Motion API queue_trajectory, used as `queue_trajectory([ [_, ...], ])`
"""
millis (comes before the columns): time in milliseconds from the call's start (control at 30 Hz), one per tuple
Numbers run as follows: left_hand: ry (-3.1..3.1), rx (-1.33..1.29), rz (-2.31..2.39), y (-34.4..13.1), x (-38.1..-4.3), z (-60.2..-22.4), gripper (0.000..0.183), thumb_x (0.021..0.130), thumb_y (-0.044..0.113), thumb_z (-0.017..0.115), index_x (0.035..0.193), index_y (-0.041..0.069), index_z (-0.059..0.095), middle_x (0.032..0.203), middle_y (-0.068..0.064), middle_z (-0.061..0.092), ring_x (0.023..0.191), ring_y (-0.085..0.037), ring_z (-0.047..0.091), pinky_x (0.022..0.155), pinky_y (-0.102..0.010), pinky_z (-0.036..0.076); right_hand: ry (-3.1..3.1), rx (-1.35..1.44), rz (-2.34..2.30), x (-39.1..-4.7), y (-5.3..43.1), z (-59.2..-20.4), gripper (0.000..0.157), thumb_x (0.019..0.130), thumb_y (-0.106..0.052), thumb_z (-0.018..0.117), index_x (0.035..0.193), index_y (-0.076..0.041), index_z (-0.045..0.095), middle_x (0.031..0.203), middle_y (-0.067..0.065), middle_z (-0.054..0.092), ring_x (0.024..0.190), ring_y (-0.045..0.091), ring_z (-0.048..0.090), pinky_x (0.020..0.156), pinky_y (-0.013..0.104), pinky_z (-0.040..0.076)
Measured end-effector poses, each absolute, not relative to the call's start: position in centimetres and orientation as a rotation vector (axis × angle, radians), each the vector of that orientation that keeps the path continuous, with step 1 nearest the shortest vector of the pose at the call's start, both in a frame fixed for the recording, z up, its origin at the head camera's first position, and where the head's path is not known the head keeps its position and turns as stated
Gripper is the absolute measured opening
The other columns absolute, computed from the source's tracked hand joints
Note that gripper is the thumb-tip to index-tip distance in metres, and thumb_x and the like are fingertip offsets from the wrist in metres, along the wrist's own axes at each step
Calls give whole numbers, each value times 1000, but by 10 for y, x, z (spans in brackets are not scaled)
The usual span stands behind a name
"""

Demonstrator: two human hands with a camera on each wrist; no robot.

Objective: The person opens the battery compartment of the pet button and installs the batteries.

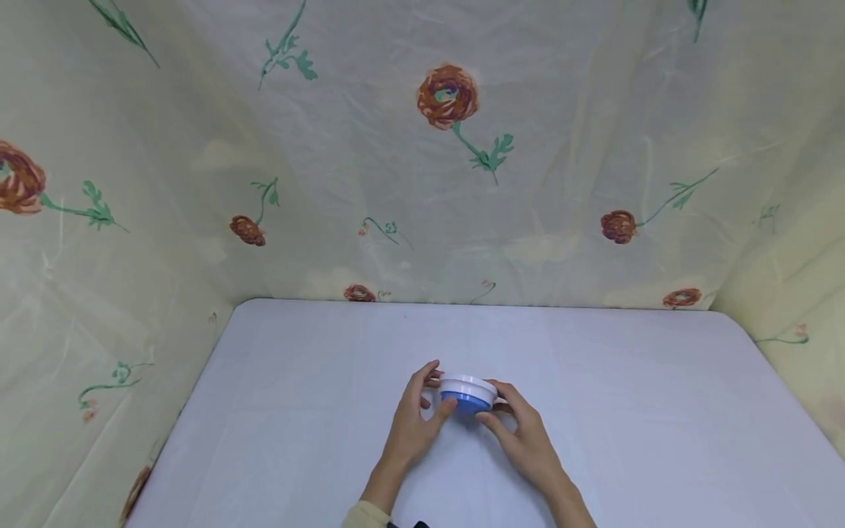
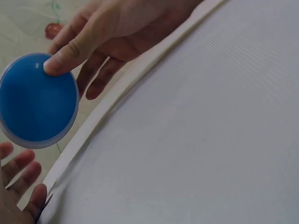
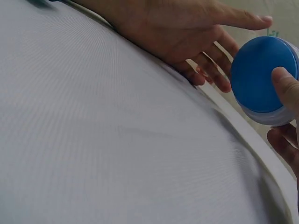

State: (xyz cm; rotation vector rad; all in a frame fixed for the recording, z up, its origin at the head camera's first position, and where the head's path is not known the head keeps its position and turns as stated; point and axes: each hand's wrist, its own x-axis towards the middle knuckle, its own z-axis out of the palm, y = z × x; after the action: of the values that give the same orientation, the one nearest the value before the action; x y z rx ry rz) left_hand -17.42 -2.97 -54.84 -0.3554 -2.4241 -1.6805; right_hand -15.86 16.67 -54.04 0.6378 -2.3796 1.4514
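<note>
A shallow round tub (image 1: 467, 387), white at the top and blue below, is held up off the table in front of me. My left hand (image 1: 411, 427) grips it from the left, the thumb pressed on the blue underside (image 2: 39, 100) and the other fingers partly hidden behind the white rim. At its right side is my right hand (image 1: 528, 440), fingers spread loosely and thumb stretched out straight. In the right wrist view the right hand's fingertips (image 3: 223, 84) are right beside the tub's edge, not curled round it.
A white-covered table (image 1: 297, 367) with rounded far corners spreads beneath both hands. Pale curtains (image 1: 370, 169) printed with brown-red flowers and green stems hang behind it and along both sides. A beige sleeve (image 1: 366, 515) covers the left forearm.
</note>
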Motion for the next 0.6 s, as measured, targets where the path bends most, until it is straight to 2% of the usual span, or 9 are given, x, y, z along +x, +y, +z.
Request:
queue_trajectory([
  [233,-2362,-454,-1771,-33,-176,-547,68,86,38,67,143,14,38,131,4,56,119,-13,51,90,-29,46,-2415,472,1499,-156,163,-537,47,80,-2,71,124,-6,55,113,11,66,98,5,63,85,32,53],
  [433,-2304,-499,-1864,-34,-175,-546,69,84,30,71,143,16,39,127,2,58,114,-14,55,93,-33,46,-2438,445,1628,-153,162,-532,42,85,-8,67,125,-7,53,116,10,64,103,1,61,88,22,51],
  [600,-2296,-492,-1914,-33,-176,-547,65,84,21,72,141,19,41,119,-2,61,106,-13,58,91,-32,48,-2443,445,1701,-154,164,-536,41,88,-15,65,127,-11,52,118,8,62,104,3,61,89,22,50],
])
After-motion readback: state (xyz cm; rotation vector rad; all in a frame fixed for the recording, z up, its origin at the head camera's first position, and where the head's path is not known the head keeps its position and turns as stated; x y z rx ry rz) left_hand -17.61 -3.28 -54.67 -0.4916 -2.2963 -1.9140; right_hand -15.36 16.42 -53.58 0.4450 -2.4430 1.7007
